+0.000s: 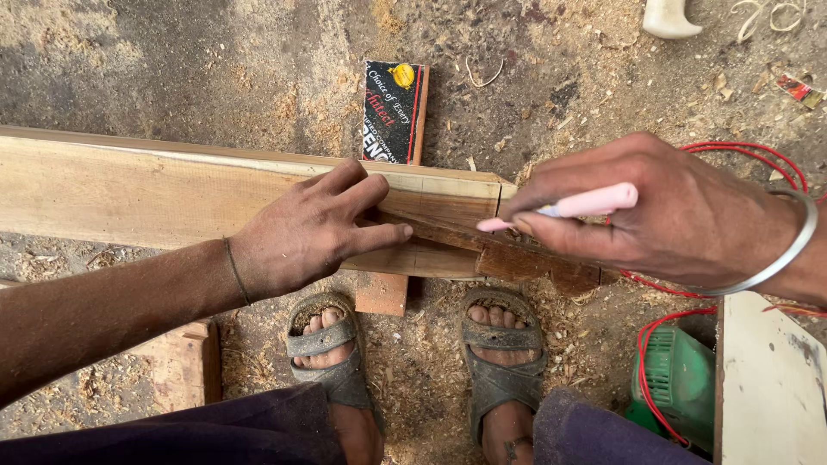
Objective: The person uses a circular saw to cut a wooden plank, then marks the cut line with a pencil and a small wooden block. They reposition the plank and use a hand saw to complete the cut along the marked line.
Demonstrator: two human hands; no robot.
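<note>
Your left hand (pixel 310 228) covers part of the dark strip (pixel 482 245) lying on the plank (pixel 129 194), and your right hand (pixel 663 215) hides the strip's far end and the pen (pixel 564 208) tip's grip. The plank runs off the left edge. The green tool (pixel 680 379) sits half behind the white board (pixel 771 387), and the red cable (pixel 741 155) disappears under your wrist.

A thin dark thread band is worn on the left wrist, a plain silver bangle on the right. Grey dusty sandals and dark purple trousers are worn.
</note>
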